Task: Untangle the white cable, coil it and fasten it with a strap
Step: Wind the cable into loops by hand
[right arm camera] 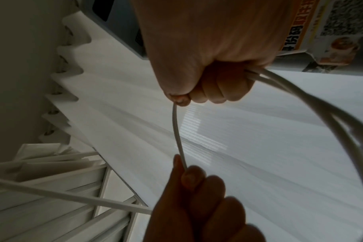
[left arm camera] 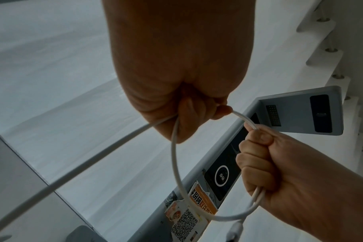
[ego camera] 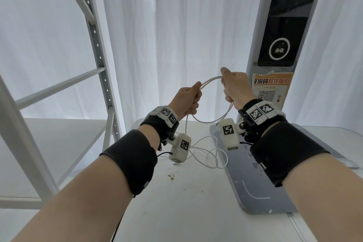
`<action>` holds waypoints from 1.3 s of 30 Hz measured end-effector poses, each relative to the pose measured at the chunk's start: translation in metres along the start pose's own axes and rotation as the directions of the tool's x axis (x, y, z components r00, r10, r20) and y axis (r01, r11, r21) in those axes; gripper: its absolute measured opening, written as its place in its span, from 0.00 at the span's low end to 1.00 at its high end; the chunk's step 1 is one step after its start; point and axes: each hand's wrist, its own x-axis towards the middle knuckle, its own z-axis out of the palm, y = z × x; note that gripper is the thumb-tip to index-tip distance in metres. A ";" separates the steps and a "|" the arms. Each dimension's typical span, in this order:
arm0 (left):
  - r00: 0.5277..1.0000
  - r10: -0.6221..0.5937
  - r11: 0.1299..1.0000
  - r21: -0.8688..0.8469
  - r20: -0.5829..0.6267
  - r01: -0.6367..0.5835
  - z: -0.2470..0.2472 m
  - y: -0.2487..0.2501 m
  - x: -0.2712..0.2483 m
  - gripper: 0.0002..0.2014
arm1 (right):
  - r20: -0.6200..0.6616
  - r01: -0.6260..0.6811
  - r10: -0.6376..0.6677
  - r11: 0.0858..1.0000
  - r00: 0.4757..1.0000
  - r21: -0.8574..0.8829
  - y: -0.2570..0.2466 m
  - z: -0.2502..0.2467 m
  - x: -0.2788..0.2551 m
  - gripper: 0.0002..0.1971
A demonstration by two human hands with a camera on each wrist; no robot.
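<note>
Arching white cable (ego camera: 211, 80) spans both closed grips.

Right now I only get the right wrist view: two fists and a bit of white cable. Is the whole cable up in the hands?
Observer: No. In the head view the left hand and right hand hold up one loop of cable. The rest lies in loose tangled loops on the table.
Operator: Can you see an end of it?
Observer: Yes. In the left wrist view what looks like a plug hangs just below the right hand.
Operator: And the strap?
Observer: I see no strap in any view.
</note>
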 end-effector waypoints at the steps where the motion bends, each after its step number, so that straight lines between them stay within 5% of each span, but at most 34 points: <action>1: 1.000 -0.007 1.000 -0.016 -0.003 0.007 0.001 0.000 -0.001 0.23 | -0.009 0.002 -0.002 1.000 1.000 0.022 0.000 0.001 0.000 0.23; 6: 1.000 -0.017 0.999 -0.032 -0.010 0.016 0.004 -0.007 -0.003 0.23 | -0.059 -0.036 0.047 0.982 0.997 0.186 -0.004 0.001 0.000 0.23; 14: 0.994 -0.080 0.971 -0.220 0.077 0.095 -0.007 -0.017 0.000 0.29 | -0.107 -0.026 0.048 0.980 0.993 0.196 -0.005 -0.003 0.002 0.22; 21: 0.988 -0.054 0.951 -0.309 -0.146 0.007 -0.009 -0.004 0.000 0.14 | -0.069 -0.079 0.085 0.993 0.994 0.089 0.011 -0.003 0.003 0.20; 30: 0.994 -0.106 0.968 -0.229 0.001 0.103 -0.006 -0.007 0.000 0.21 | -0.139 -0.083 0.099 0.990 0.985 0.117 0.013 0.003 0.001 0.21; 39: 0.991 -0.133 0.960 -0.246 0.012 0.131 -0.010 -0.025 0.004 0.24 | -0.200 -0.065 0.113 0.971 0.973 0.229 0.010 0.000 0.007 0.22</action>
